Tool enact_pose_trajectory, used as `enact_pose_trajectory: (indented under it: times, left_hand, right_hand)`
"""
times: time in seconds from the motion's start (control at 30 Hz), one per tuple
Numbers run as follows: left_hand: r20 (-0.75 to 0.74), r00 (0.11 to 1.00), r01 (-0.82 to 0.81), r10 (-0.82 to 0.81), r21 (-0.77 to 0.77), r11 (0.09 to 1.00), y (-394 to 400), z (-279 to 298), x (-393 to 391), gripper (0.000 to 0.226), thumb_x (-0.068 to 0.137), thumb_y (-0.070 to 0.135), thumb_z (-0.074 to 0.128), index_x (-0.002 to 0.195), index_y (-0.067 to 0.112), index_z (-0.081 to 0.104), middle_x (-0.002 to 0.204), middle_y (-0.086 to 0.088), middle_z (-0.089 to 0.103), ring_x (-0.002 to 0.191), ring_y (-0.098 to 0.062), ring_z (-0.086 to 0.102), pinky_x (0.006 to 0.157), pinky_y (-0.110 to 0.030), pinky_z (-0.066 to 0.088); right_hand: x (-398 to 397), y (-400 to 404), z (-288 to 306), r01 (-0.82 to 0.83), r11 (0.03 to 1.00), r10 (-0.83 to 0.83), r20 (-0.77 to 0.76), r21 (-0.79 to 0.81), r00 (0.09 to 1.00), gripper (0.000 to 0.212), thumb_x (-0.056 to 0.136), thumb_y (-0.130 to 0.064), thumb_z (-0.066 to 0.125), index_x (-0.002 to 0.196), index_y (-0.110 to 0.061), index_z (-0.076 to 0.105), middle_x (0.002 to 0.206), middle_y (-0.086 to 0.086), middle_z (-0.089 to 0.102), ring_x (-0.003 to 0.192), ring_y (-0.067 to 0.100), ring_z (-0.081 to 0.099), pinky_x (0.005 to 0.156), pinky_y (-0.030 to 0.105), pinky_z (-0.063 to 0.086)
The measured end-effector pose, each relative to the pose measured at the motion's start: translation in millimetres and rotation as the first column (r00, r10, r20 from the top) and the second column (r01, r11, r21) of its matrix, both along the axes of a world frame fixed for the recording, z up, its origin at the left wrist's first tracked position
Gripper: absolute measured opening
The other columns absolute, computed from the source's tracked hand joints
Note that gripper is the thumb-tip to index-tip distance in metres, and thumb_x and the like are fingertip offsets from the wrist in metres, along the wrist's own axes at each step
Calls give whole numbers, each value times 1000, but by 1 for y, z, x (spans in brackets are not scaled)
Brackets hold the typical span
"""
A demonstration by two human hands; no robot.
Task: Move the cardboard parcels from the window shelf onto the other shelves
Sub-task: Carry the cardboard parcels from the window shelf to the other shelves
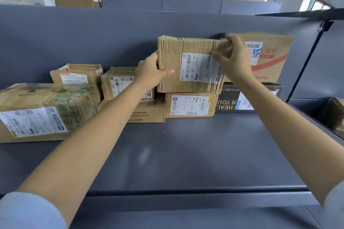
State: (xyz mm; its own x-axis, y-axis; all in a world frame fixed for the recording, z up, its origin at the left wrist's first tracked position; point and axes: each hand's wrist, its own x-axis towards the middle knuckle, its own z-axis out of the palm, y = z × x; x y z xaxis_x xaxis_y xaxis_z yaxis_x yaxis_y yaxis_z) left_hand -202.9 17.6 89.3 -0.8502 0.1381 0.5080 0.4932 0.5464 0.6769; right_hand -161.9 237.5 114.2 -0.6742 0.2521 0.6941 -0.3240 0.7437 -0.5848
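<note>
head | parcel [188, 65] on stack at shelf [186, 145] back, atop flat box [191, 105]; left hand [150, 72] clamped on its left edge, right hand [234, 57] gripping top-right corner | judged light; creased, soft cardboard; glossy label slippery; best held by opposite edges, not the crushed corner
</note>
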Motion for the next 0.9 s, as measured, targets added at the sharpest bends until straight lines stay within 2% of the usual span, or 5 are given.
enact_pose_trajectory:
  times: [0.2, 0.33, 0.43, 0.63, 0.9]
  left_hand:
    - [-98, 953, -303, 287, -277, 912, 0, -18, -22, 71, 76, 55, 66, 135, 26, 41, 128, -7, 53, 123, -30, 34, 96, -41, 27]
    - [-269, 894, -436, 358, -339, 833, 1, -9, -25, 119, 67, 55, 74, 150, 24, -5, 153, -16, 16, 139, -33, 15, 108, -49, 19]
    - [-401, 884, -422, 240, -463, 780, 1, -9, -30, 122, 68, 54, 73, 149, 23, -13, 157, -15, -12, 144, -33, -7, 112, -56, 0]
    - [-447, 878, -412, 172, -521, 747, 6, -10, -44, 115, 72, 53, 71, 150, 15, -4, 158, -14, -3, 145, -30, -2, 114, -54, 0]
    - [-432, 890, -383, 147, -533, 755, 5, -12, -43, 117, 71, 52, 72, 150, 15, -5, 157, -16, -3, 144, -34, 5, 113, -57, 4]
  right_hand:
    - [-23, 9, -19, 176, 894, -164, -65, 411, 984, 55, 84, -30, 69, 130, -5, 52, 131, 16, 53, 117, 40, 43, 99, 46, 33]
    - [-28, 6, -10, 252, 725, -231, -118, 642, 966, 68, 82, -39, 67, 139, -11, 43, 150, 11, 36, 138, 36, 25, 112, 50, 11]
    - [-33, 8, -6, 199, 562, -303, -24, 803, 953, 103, 72, -50, 72, 150, -12, 17, 159, 9, 11, 147, 29, 1, 111, 57, -12]
    - [-43, 8, -11, 254, 449, -414, -52, 856, 909, 116, 73, -59, 66, 150, -6, -4, 160, 11, -3, 147, 25, -6, 110, 51, -18]
    - [-38, 7, -13, 219, 485, -392, -13, 846, 920, 118, 73, -49, 73, 150, -2, -3, 159, 16, 1, 147, 28, -2, 112, 47, -15]
